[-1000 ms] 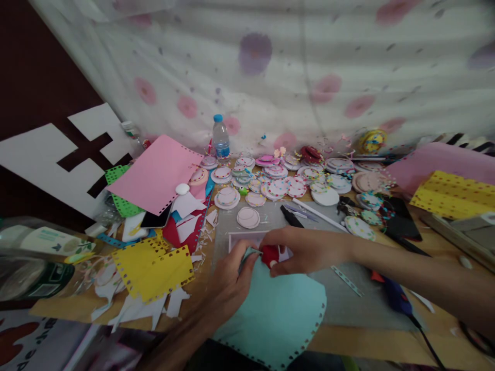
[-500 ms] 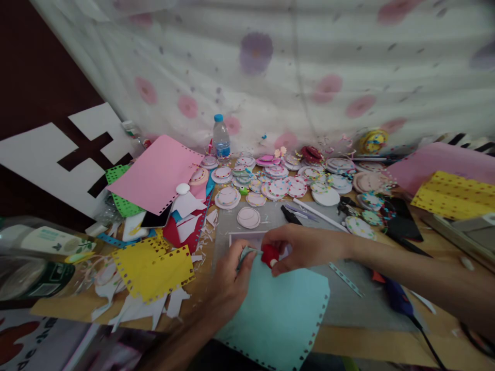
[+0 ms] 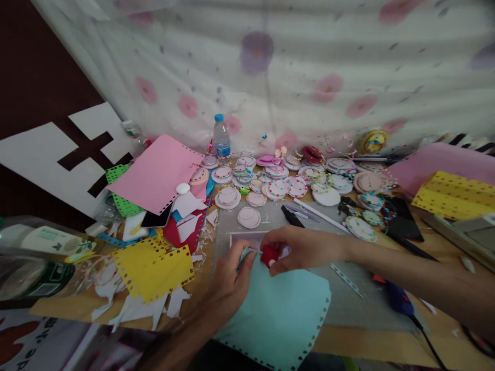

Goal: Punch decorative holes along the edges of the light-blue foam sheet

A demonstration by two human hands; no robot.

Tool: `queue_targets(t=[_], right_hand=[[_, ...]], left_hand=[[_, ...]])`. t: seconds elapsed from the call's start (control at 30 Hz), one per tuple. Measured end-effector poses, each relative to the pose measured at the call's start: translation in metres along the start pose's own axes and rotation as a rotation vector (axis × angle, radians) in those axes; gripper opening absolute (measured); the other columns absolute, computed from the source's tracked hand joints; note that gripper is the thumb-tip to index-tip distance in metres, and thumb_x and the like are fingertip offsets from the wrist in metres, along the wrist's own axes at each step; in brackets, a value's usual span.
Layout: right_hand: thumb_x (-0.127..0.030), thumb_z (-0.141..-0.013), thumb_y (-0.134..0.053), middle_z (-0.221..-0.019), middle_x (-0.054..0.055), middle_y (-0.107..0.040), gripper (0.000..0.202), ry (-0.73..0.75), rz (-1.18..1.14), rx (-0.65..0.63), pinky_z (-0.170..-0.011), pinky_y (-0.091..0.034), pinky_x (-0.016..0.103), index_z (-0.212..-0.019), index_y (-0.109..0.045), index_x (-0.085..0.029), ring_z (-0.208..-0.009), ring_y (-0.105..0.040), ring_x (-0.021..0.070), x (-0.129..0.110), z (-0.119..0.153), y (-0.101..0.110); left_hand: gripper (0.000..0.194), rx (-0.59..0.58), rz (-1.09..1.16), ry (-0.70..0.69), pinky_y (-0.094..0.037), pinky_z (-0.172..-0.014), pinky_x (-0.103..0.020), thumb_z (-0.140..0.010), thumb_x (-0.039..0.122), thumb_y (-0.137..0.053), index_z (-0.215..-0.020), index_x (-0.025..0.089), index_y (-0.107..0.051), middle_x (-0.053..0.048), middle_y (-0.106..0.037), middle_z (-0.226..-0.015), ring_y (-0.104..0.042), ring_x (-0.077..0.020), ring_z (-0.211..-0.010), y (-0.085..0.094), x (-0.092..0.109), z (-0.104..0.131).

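A light-blue sheet of paper (image 3: 278,309) with punched holes along its lower and right edges hangs over the table's front edge. My left hand (image 3: 234,275) is closed on its upper left corner, thumb on top. My right hand (image 3: 290,250) wraps its fingers round a small red hole punch (image 3: 269,256) with a pale button. The punch sits at the sheet's top edge, just right of my left thumb; its jaw is hidden. Behind my hands, a white-rimmed flat frame (image 3: 247,235) lies partly covered on the grey cutting mat (image 3: 348,304).
Many decorated paper discs (image 3: 275,188) crowd the back beside a water bottle (image 3: 221,136). Yellow punched paper (image 3: 154,270), a pink sheet (image 3: 157,172) and white scraps lie left. A black-handled cutter (image 3: 292,216), a white stick (image 3: 320,215) and a blue corded tool (image 3: 400,299) are right.
The red punch and my right hand have shifted very slightly left along the sheet's top edge. Both hands keep their hold, and the sheet's right side has moved a little.
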State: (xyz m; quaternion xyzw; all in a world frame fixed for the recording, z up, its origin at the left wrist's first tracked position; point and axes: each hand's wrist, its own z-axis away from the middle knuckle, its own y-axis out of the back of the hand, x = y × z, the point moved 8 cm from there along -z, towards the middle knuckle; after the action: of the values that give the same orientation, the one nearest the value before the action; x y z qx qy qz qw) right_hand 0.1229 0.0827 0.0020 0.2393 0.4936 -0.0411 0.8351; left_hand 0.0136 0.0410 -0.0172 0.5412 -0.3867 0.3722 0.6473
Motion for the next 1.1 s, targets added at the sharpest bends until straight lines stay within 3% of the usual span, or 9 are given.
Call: queue_targets(t=[0.4, 0.83, 1.1], right_hand=[[-0.036, -0.073, -0.069, -0.08, 0.002, -0.064, 0.025, 0.097, 0.078, 0.065, -0.072, -0.045, 0.028, -0.088, -0.065, -0.015, -0.076, -0.056, 0.0159, -0.005, -0.001, 0.002], [-0.037, -0.074, -0.067, -0.08, 0.002, -0.064, 0.026, 0.029, 0.039, 0.026, -0.068, -0.044, 0.027, -0.088, -0.064, -0.015, -0.073, -0.056, 0.0153, -0.004, -0.001, 0.001], [-0.034, -0.075, -0.066, -0.076, 0.002, -0.06, 0.021, 0.067, 0.275, 0.136, -0.064, -0.042, 0.027, -0.084, -0.062, -0.015, -0.068, -0.052, 0.0147, -0.005, -0.004, -0.004]], left_hand=[[0.019, -0.004, -0.02, -0.057, -0.038, -0.066, -0.025, -0.093, 0.032, -0.041, -0.096, 0.021, -0.055, 0.0, -0.06, -0.079, -0.056, -0.017, -0.074, 0.0, 0.004, 0.001], [0.021, 0.032, 0.024, -0.029, -0.038, -0.064, -0.025, -0.092, 0.036, -0.042, -0.094, 0.021, -0.056, 0.0, -0.059, -0.077, -0.054, -0.0168, -0.072, 0.002, -0.004, 0.003], [0.019, 0.043, 0.082, -0.02, -0.041, -0.067, -0.025, -0.089, 0.034, -0.045, -0.093, 0.02, -0.056, -0.001, -0.061, -0.079, -0.056, -0.0172, -0.074, 0.0, -0.012, 0.0]])
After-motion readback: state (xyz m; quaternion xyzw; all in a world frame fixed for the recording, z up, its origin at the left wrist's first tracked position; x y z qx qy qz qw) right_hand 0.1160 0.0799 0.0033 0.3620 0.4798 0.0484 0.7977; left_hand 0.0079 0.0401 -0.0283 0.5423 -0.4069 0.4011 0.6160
